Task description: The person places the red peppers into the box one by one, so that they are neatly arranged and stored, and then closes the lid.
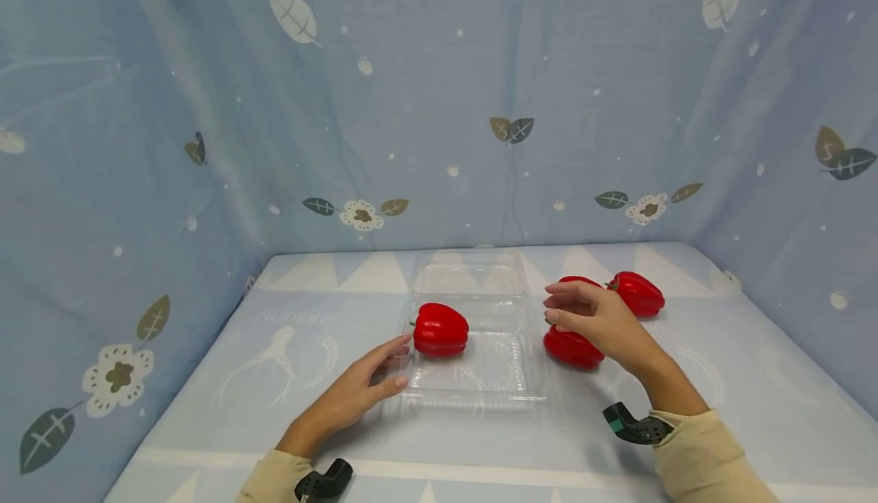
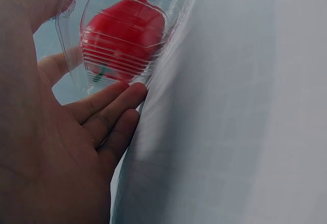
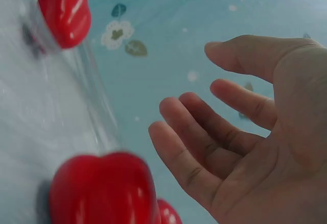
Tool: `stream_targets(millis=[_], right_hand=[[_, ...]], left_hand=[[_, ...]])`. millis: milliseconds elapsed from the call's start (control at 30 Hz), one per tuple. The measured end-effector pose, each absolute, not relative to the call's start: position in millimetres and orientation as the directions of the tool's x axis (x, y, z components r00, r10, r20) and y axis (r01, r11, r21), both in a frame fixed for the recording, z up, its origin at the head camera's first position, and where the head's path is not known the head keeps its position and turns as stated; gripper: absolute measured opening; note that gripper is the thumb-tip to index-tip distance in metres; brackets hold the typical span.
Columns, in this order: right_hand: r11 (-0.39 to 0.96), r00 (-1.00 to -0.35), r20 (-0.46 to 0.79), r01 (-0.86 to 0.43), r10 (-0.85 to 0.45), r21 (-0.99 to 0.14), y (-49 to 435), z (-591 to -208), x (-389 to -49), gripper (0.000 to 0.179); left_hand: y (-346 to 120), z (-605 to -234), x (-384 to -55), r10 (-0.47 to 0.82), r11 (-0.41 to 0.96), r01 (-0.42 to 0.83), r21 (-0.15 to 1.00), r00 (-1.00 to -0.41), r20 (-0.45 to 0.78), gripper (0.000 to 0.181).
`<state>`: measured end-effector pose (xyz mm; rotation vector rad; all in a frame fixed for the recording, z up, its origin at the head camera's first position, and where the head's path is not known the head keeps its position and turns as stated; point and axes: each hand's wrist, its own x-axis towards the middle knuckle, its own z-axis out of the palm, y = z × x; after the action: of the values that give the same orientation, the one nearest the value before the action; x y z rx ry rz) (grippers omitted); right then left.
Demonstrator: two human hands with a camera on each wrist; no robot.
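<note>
A red bell pepper (image 1: pixel 440 330) lies in the left part of a clear plastic clamshell box (image 1: pixel 473 395), whose lid (image 1: pixel 469 278) is folded back. My left hand (image 1: pixel 353 396) rests at the left side of the box, thumb and fingers apart. In the left wrist view its fingertips (image 2: pixel 137 92) are right at the ribbed wall, with the pepper behind the plastic. To the right of the box, my right hand (image 1: pixel 610 324) hovers over a second bell pepper (image 1: pixel 575 350), partly covering it. Nothing is between its loosely bent fingers in the right wrist view.
Two more red bell peppers lie behind the right hand, one at the right (image 1: pixel 638 295) and one partly hidden (image 1: pixel 579 280). The table (image 1: pixel 295 419) has a pale printed cover. Blue patterned curtain (image 1: pixel 439 107) encloses the back and sides.
</note>
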<state>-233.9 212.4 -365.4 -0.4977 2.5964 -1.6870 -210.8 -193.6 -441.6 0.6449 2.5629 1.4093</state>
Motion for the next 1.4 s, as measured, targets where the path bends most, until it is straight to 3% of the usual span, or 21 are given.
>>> stream_targets(millis=[667,900,1400], right_hand=[[0.423,-0.982,0.15,-0.186,-0.117,-0.887,263.2,-384.4,-239.3,0.06],[0.457,-0.992,0.089,-0.118,-0.084,-0.882,272.8,-395.4,-244.2,0.062],[0.513,-0.991,0.015,-0.081,-0.131,-0.855,279.6,-413.9,-251.9,0.065]], left_hand=[[-192.9,-439.6,-210.7,0.441,0.473,0.315,0.823,-0.893,0.088,0.063],[-192.2,-437.1,-208.8,0.448,0.463,0.309,0.831,-0.89,0.082,0.062],[-192.4,-441.7,-211.4,0.424,0.481,0.294,0.826,-0.903,0.074,0.063]])
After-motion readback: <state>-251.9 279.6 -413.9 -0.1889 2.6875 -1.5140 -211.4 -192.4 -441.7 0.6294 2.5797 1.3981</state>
